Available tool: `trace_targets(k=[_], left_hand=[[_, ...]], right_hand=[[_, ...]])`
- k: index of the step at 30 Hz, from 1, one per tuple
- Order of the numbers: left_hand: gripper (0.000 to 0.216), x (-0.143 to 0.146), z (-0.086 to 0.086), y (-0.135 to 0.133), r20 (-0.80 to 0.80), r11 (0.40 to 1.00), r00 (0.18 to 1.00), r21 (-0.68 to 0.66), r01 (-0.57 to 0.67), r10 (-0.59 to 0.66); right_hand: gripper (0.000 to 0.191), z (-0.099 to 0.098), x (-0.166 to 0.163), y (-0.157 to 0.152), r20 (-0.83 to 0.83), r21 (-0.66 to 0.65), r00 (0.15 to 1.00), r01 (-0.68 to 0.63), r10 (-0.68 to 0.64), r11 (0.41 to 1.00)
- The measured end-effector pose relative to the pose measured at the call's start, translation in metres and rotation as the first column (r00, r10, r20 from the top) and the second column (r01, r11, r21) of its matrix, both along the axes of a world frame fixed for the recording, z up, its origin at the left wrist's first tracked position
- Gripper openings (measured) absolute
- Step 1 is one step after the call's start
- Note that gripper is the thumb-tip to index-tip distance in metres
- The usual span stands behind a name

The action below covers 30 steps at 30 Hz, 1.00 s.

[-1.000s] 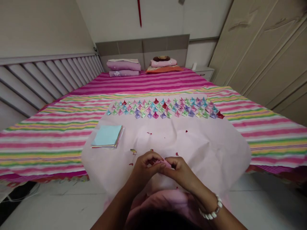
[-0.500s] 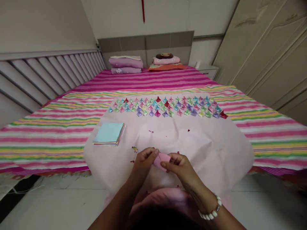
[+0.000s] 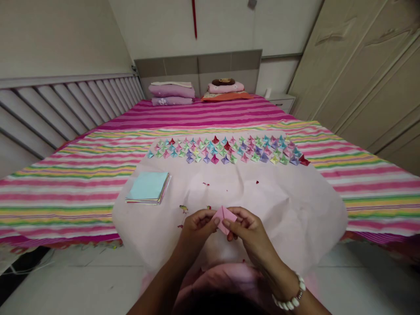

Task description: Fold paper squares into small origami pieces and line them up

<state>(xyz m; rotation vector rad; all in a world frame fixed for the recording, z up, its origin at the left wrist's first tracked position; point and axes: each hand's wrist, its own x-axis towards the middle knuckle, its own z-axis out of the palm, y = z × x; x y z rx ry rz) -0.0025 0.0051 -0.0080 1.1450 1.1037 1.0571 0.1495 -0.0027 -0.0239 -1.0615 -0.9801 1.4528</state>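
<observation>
Both of my hands pinch a small folded pink paper [image 3: 224, 217] just above the near edge of a pale pink sheet [image 3: 288, 205] spread on the bed. My left hand [image 3: 197, 227] grips the paper's left corner with thumb and fingers closed. My right hand [image 3: 246, 228], with a white bead bracelet at the wrist, holds the right side. Farther back on the sheet lie rows of several small folded paper shapes [image 3: 226, 149] in many colours. A stack of square coloured papers [image 3: 148, 187], light blue on top, sits to the left.
The bed carries a pink, green and yellow striped cover [image 3: 65, 183]. Folded purple bedding [image 3: 170, 93] and a pillow pile [image 3: 225, 87] lie at the headboard. A slatted rail [image 3: 65, 109] runs along the left, wardrobe doors [image 3: 367, 74] along the right. Tiny paper scraps [image 3: 183, 208] dot the sheet.
The pink paper has turned between my fingers and now shows as a flat diamond with a centre crease. My hands stayed at the sheet's near edge.
</observation>
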Motion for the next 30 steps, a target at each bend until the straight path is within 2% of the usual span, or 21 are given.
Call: trace_targets(k=[6,11,19,25,30], left_hand=[[0.018,0.000,0.002,0.000,-0.024,1.000,1.000,0.009,0.008,-0.008],[0.018,-0.006,-0.001,0.001,-0.001,0.999,0.999,-0.039,0.036,-0.036],[0.015,-0.008,0.004,0.002,0.000,0.995,0.995,0.007,0.102,-0.102],[0.017,-0.004,0.005,0.000,0.008,0.998,0.998,-0.006,0.061,-0.061],[0.019,0.004,0.003,0.001,0.024,0.999,1.000,-0.053,-0.011,0.012]], right_hand=[[0.025,-0.001,0.006,0.000,0.050,0.004,0.998,-0.023,0.022,1.000],[0.021,0.001,0.009,0.000,-0.025,-0.029,0.999,-0.046,0.045,0.999],[0.013,0.006,0.009,0.000,-0.105,-0.042,0.994,-0.009,0.005,0.999],[0.012,0.007,0.009,-0.001,-0.102,-0.022,0.995,-0.006,0.004,1.000],[0.015,0.006,0.010,-0.002,-0.078,0.050,0.995,-0.064,0.068,0.997]])
